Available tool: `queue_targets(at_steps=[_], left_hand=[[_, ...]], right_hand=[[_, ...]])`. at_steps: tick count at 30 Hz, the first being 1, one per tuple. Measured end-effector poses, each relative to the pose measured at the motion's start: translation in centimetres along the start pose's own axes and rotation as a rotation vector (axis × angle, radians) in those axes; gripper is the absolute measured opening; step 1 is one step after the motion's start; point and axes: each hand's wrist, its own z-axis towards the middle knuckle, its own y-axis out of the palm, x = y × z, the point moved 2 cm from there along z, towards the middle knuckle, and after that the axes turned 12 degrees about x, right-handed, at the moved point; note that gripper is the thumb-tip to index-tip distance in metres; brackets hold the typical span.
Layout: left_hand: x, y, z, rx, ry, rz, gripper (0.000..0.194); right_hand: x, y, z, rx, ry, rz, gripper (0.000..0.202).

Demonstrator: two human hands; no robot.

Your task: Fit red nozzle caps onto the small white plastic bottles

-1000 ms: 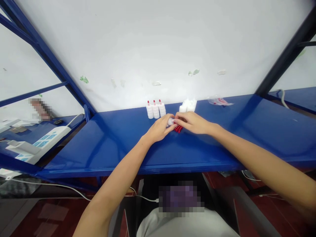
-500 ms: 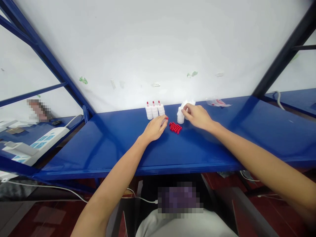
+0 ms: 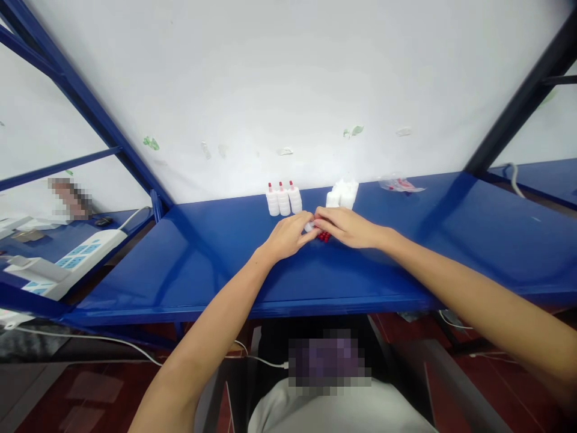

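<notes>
Over the middle of the table my left hand point(image 3: 288, 234) is closed around a small whitish nozzle point(image 3: 309, 227), only partly visible. Pressed against it from the other side, my right hand point(image 3: 345, 226) has its fingers pinched where a bit of red shows at the nozzle's tip. Below the right fingers lies a pile of small red caps point(image 3: 323, 237), mostly covered by that hand. Three white squeeze bottles point(image 3: 283, 202) with red-tipped nozzles stand upright in a row behind my left hand. Behind my right hand stand several white bottles point(image 3: 345, 195), partly hidden.
The blue table point(image 3: 216, 252) runs up to a white wall. A clear plastic bag point(image 3: 401, 184) with red bits lies at the back right. On the left are a white power strip point(image 3: 85, 258) and a blue metal frame point(image 3: 90, 114).
My right hand has left the white bottles and moved left and towards me, meeting my left hand. It now covers much of the red pile. The left hand stays nearly in place.
</notes>
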Motion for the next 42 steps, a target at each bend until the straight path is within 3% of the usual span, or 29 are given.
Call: queue_targets(at_steps=[6, 8, 12, 18, 23, 31, 42], left_hand=[[0.0, -1.2, 0.0, 0.081, -0.012, 0.002, 0.027], [-0.3, -1.3, 0.0, 0.092, -0.059, 0.021, 0.028], [-0.8, -1.1, 0.0, 0.033, -0.138, 0.096, 0.033], [-0.8, -1.5, -0.1, 0.032, -0.172, 0.095, 0.032], [-0.9, -1.2, -0.1, 0.034, -0.209, 0.093, 0.018], [-1.1, -0.4, -0.2, -0.004, -0.226, 0.001, 0.029], [-1.1, -0.4, -0.2, -0.042, -0.223, -0.074, 0.032]], right_hand=[[0.6, -1.8, 0.1, 0.11, 0.103, 0.049, 0.035], [1.2, -2.4, -0.1, 0.046, 0.112, -0.042, 0.033], [2.6, -2.7, -0.5, -0.201, 0.199, -0.261, 0.025], [4.2, -2.5, -0.7, -0.367, 0.223, -0.229, 0.026], [4.7, -2.4, -0.6, -0.364, 0.225, -0.277, 0.024], [3.0, -2.1, -0.5, -0.346, 0.162, -0.37, 0.025], [3.1, -1.9, -0.5, -0.317, 0.134, -0.431, 0.026]])
